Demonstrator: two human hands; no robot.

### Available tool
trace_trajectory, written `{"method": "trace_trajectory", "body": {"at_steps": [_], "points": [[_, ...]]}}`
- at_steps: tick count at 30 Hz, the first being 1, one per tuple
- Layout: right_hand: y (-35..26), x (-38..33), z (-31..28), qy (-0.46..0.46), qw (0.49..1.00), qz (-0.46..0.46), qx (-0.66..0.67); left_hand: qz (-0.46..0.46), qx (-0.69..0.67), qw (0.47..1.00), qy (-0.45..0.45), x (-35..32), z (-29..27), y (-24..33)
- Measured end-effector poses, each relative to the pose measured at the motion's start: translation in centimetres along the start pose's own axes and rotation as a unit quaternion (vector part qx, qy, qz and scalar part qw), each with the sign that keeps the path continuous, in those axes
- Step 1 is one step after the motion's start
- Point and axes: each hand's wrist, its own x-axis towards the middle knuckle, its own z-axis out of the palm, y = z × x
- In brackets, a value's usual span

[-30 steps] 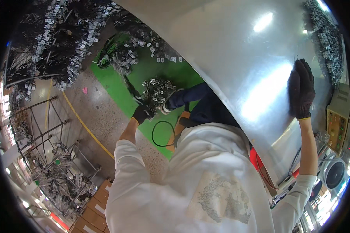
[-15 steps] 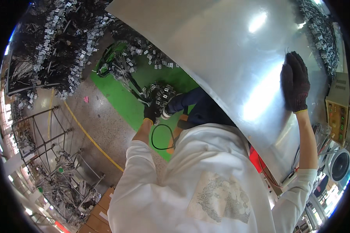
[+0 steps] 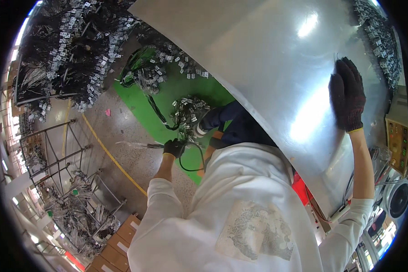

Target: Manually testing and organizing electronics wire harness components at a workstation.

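While our right hand [image 3: 348, 96] is lying flat on the metal table [image 3: 249, 54], our left hand [image 3: 173, 148] is gripping a wire bundle [image 3: 153, 146] near the green mat [image 3: 213, 90].

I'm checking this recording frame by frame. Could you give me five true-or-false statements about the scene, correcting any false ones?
1. The right hand lies on the metal tabletop. True.
2. The left hand is empty. False: it grips a wire bundle.
3. The floor mat is red. False: the floor mat is green.
4. Cardboard boxes stand at the picture's lower left. True.
5. The curved floor line is blue. False: the floor line is yellow.
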Motion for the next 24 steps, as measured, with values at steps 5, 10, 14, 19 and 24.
{"method": "trace_trajectory", "body": {"at_steps": [5, 10, 14, 19, 24], "points": [[0.7, -0.6, -0.7, 0.000, 1.000, -0.003, 0.004, -0.294, -0.089, 0.938, -0.159, -1.0, -3.2, -1.5], [0.8, -0.5, -0.9, -0.009, 0.999, 0.018, 0.025, -0.220, -0.057, 0.970, -0.089, -4.2, -3.8, -0.2], [0.3, -0.2, -1.6, -0.026, 0.999, 0.008, 0.034, -0.075, -0.005, 0.995, -0.059, -3.1, -4.9, 0.4], [0.1, -0.3, -2.2, -0.032, 0.999, 0.005, 0.029, -0.114, -0.150, 0.981, 0.039, -1.5, -7.9, -0.1], [0.6, -0.6, -2.3, -0.042, 0.999, 0.016, 0.020, -0.096, -0.199, 0.972, 0.082, 1.5, -15.8, -2.6]]}}
